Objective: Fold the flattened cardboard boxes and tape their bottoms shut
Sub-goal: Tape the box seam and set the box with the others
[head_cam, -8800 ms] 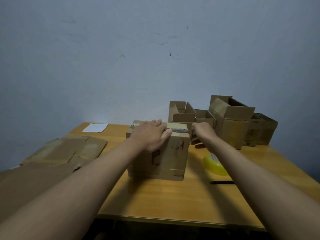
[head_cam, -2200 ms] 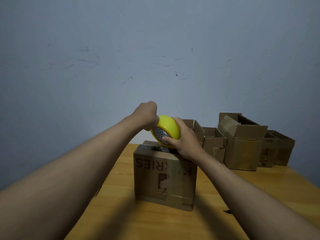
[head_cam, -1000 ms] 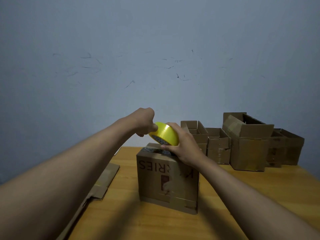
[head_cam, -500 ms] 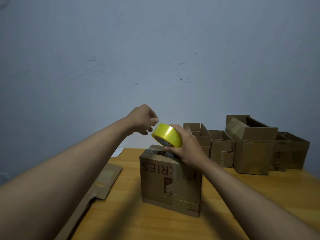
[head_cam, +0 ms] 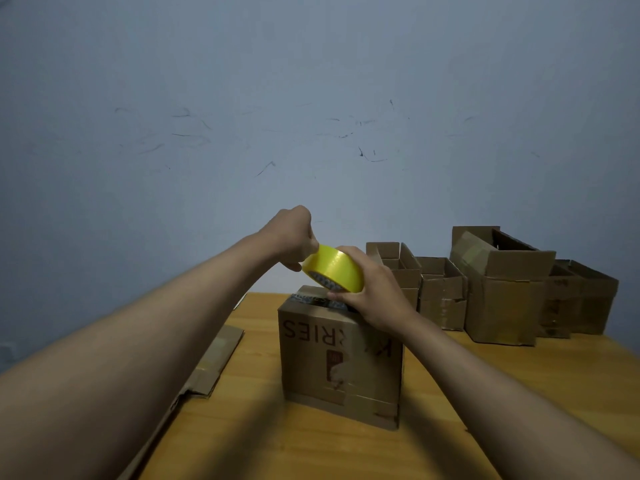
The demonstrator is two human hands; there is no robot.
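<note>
On the middle of the wooden table (head_cam: 519, 393) stands the box (head_cam: 341, 362) we are working on, turned bottom-up so its printed lettering reads upside down and its closed flaps face the ceiling. An older dark strip of tape runs across that top face. We judge the step in hand to be the taping of this 1 box: the folding looks done, the seal is not yet laid.

Just above the box's far edge we hold the yellow tape roll (head_cam: 334, 268), tilted, apart from the cardboard. Our right hand (head_cam: 372, 294) curls round the roll from the near side, its fingertips close to the box top. Our left hand (head_cam: 294, 235) is bunched at the roll's upper left rim, thumb and fingers pressed together as if pinching the loose end of the tape; the end itself is too small to make out.

The next move, as we read it, calls for drawing a length free, setting the end down on the far side, and running the strip along the seam where the flaps meet.

To the right stand 4 folded boxes (head_cam: 502, 292) with tops open. At the left lies flattened cardboard (head_cam: 207, 365).
</note>
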